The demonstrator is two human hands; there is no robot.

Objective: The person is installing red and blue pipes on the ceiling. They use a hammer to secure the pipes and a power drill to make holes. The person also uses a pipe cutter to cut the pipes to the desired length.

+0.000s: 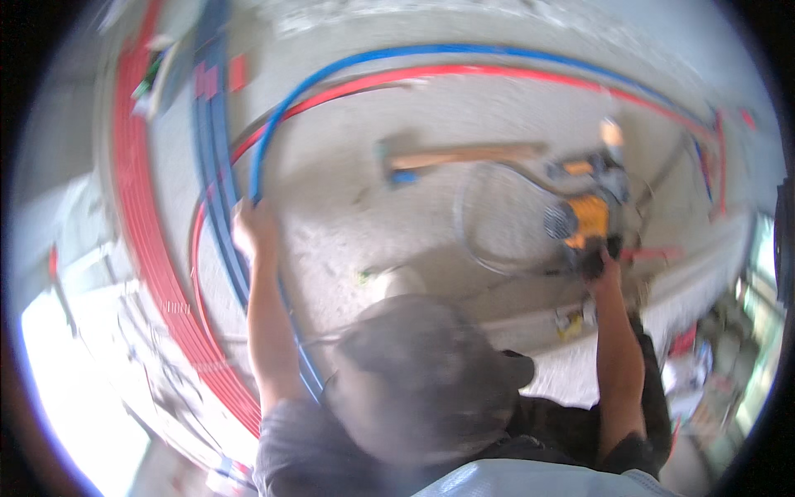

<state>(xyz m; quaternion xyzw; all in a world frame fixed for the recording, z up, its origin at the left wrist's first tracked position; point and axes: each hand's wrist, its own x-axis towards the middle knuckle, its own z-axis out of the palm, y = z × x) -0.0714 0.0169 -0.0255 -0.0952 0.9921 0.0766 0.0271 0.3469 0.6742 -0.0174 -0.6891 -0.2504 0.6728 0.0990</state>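
My left hand point(252, 228) is closed around the blue pipe point(263, 157), which arcs up from it and far across to the right. A red pipe point(497, 73) follows the same curve just inside. My right hand point(607, 269) reaches to a yellow-and-black power tool point(591, 217) lying on the floor. Its fingers appear wrapped round a black part at the tool's near end, though motion blurs them. A hammer point(464, 156) with a wooden handle lies between the hands, farther off, its head towards the left.
Bundled red pipes point(145, 207) and blue pipes point(214, 124) run along the left. A grey hose or cable point(460, 224) loops beside the tool. A blurred dark grey rounded shape point(414, 373) fills the lower middle. Mixed clutter point(704, 356) lies at the lower right.
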